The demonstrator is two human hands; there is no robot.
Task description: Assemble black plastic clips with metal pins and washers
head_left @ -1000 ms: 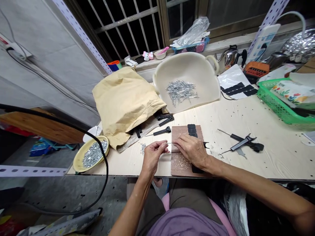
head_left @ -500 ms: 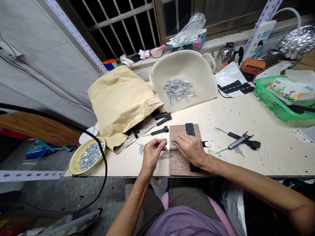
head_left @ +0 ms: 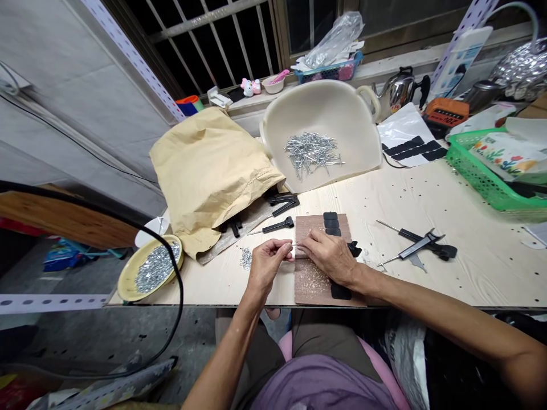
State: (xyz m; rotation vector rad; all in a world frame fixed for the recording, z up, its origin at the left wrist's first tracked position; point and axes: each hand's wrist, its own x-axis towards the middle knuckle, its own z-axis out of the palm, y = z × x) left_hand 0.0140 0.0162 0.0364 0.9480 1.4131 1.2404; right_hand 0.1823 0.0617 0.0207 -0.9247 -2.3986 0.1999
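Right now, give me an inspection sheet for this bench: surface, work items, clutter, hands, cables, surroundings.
Surface: pale wooden tabletop, speckled dark at the right.
Work items: thin silver metal rod between the hands; brown rectangular board scattered with pale crumbs; white plastic basin holding silver metal pins.
Clutter: crumpled tan paper sack; green plastic basket.
Hands: left hand pinches the rod; right hand lies over the board, its grip partly hidden.
Cables: thick black cable crosses before the shallow yellow bowl in view.
Surroundings: barred window behind the table.

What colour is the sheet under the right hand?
The sheet under the right hand is brown, with pale flecks on it; best seen in the head view.
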